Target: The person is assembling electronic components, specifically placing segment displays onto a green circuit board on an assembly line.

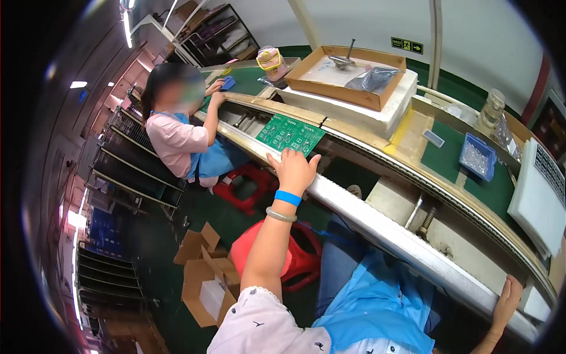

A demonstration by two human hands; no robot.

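- Left hand [296, 172]: palm down, open, fingers spread, thumb out to the side; grips nothing visible; lies over the near silver rail [368, 215], fingertips at the near edge of the green circuit board [289, 131]; cannot tell if they press on it.
- Green circuit board: flat across the conveyor gap, just beyond the left hand; pale component outlines in rows.
- Right hand [508, 300]: at the rail's right end, fingers together, slightly bent over it; no object seen in it; cannot tell how far open or whether it grips the rail.
- Left wrist: blue wristband [288, 197], pale bangle [281, 215] just below.
- Bench beyond, right side: blue tray [475, 171] of small clear parts; small grey rectangular piece [433, 138] to its left.
- Bench beyond, middle: cardboard tray [333, 89] on a white foam block [348, 116]; grey bag [372, 79] inside.
- Far left: co-worker [174, 133], pink top, blue apron, hands at the conveyor's far end.
- Floor: red stool [259, 245] beside an open cardboard box [197, 292].
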